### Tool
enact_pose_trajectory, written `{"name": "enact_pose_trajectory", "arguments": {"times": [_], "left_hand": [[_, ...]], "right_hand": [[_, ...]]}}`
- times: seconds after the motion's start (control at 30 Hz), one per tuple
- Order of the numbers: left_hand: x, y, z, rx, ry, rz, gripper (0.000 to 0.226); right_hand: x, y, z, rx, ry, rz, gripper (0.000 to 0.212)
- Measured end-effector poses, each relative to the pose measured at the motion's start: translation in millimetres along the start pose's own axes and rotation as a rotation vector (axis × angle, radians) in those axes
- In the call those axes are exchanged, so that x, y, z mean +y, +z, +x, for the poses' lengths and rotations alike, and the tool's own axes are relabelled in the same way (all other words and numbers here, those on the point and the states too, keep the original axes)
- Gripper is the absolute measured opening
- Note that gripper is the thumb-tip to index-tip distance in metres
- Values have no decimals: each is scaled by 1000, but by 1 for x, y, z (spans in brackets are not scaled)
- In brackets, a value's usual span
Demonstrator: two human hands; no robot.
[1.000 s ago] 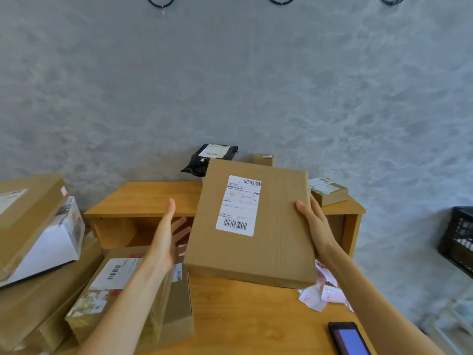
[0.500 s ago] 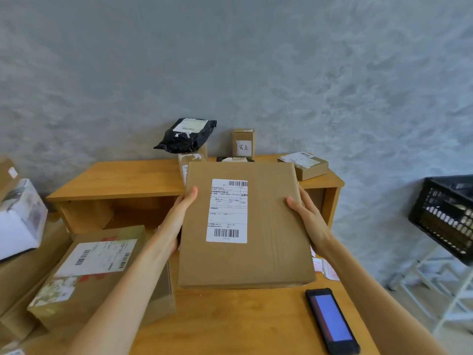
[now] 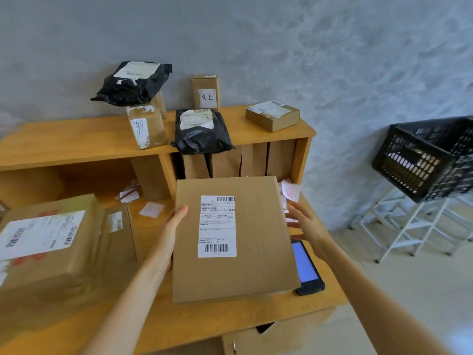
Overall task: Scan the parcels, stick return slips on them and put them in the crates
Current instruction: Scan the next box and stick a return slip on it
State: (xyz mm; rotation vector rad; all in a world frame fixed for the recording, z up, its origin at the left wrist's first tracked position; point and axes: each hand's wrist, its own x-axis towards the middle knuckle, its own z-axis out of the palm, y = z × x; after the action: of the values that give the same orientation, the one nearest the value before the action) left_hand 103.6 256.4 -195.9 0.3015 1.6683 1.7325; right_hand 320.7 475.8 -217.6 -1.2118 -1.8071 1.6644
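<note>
Flat cardboard parcel (image 3: pixel 235 239) lies label-up on the wooden desk (image 3: pixel 179 321), its white shipping label (image 3: pixel 217 226) facing the camera with barcodes at the top and bottom. The left hand (image 3: pixel 171 234) grips the parcel's left edge, thumb lying on top near the upper left corner and the other fingers hidden underneath. The right hand (image 3: pixel 308 225) is just off the parcel's right edge, not touching it, fingers spread and relaxed, holding nothing. Below that hand a phone (image 3: pixel 305 267) with a lit screen lies on the desk, its left side tucked under the parcel's right edge. Return slips (image 3: pixel 290 192) with red print sit in a loose pile just beyond the parcel's upper right corner. A larger labelled box (image 3: pixel 48 242) sits to the left of the left forearm. A black crate (image 3: pixel 430 157) stands on a white rack, well apart to the right.
</note>
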Motion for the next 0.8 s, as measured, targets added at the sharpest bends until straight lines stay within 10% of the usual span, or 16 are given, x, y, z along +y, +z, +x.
{"name": "enact_pose_trajectory", "arguments": {"times": [0.23, 0.8], "left_hand": [[-39, -2, 7, 117, -78, 68, 43], [-37, 2, 23, 215, 17, 62, 43]], "right_hand": [[91, 1, 12, -10, 124, -879, 80], [96, 25, 20, 244, 199, -977, 81]]}}
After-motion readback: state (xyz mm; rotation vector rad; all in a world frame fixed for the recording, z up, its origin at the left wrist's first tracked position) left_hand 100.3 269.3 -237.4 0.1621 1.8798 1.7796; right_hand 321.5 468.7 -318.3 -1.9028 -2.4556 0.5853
